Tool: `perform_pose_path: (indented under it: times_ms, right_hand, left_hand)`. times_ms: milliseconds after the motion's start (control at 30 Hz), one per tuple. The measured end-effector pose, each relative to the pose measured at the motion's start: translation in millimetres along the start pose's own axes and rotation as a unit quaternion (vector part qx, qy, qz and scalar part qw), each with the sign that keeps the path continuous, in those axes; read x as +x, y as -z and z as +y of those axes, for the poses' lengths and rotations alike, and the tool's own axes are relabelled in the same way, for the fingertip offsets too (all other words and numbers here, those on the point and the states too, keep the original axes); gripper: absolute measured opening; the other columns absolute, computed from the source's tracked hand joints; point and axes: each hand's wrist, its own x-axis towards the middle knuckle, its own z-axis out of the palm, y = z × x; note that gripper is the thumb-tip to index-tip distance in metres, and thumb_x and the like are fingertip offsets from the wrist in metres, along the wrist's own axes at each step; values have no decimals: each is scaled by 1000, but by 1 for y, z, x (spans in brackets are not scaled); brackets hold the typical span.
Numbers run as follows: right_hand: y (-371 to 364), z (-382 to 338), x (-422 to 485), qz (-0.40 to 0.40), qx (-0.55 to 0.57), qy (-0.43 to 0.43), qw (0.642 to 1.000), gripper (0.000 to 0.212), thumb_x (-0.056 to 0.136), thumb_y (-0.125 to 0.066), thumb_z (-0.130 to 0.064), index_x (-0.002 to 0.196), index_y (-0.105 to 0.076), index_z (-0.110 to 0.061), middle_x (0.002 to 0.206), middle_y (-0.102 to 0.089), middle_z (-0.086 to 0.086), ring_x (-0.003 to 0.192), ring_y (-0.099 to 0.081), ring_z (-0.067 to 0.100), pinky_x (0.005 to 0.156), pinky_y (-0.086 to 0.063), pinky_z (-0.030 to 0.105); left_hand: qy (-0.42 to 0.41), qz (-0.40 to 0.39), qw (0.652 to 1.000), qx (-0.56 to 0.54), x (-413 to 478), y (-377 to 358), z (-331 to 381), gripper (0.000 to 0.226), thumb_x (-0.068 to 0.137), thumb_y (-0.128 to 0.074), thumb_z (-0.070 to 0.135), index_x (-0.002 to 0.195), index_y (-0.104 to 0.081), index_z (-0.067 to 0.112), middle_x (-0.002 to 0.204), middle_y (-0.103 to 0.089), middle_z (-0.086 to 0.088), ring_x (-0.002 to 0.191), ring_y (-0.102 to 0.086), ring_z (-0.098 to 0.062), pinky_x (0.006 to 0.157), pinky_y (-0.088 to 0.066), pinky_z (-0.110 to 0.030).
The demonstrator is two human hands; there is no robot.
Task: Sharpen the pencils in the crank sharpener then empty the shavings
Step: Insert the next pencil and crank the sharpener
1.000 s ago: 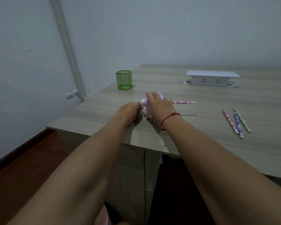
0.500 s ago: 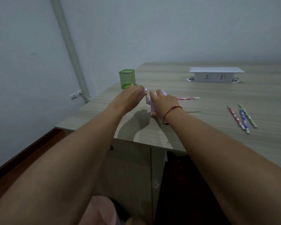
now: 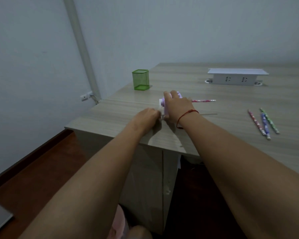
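Sharpener (image 3: 163,102), boxy lilac plastic, woodgrain desk (image 3: 223,135)

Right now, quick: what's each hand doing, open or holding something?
Left hand: fingers curled round the crank.
Right hand: gripping the sharpener from above.

Office: wooden desk (image 3: 214,94) with built-in socket box (image 3: 235,79), pen holder (image 3: 140,79).

Purple sharpener (image 3: 166,109) mostly hidden, crank unseen.
The right hand (image 3: 178,106) covers most of the sharpener; the left hand (image 3: 147,116) hides the crank behind curled fingers (image 3: 154,113). The inserted pencil's (image 3: 204,101) tip end is out of sight behind the right hand. The surface (image 3: 214,135) runs off the right edge.
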Motion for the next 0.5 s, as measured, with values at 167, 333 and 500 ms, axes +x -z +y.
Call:
perform_pose_path:
  times_ms: [167, 333, 500]
  right_hand:
    - [-5, 5, 4, 19, 11, 16, 1000, 76, 77, -72, -44, 136, -35, -17, 139, -43, 7, 120, -53, 33, 95, -44, 51]
    - [-4, 6, 4, 13, 9, 20, 1000, 76, 81, -68, -41, 141, -30, -15, 143, -40, 7, 118, -54, 35, 99, -41, 56]
    - [-4, 7, 5, 13, -2, 22, 1000, 75, 81, -67, -42, 141, -30, -17, 141, -40, 6, 113, -56, 36, 95, -43, 56]
  left_hand:
    - [-17, -51, 997, 49, 24, -2, -15, 23, 90, -56, 19, 109, -63, 10, 114, -62, -12, 106, -58, -28, 88, -46, -37]
    - [-35, -23, 994, 103, 47, -7, -29, 23, 94, -50, 15, 114, -60, 14, 115, -64, -10, 107, -58, -27, 96, -46, -37]
    - [-35, 16, 993, 111, 58, 2, -33, 25, 96, -36, 1, 112, -55, 3, 113, -60, -18, 109, -56, -34, 97, -38, -38]
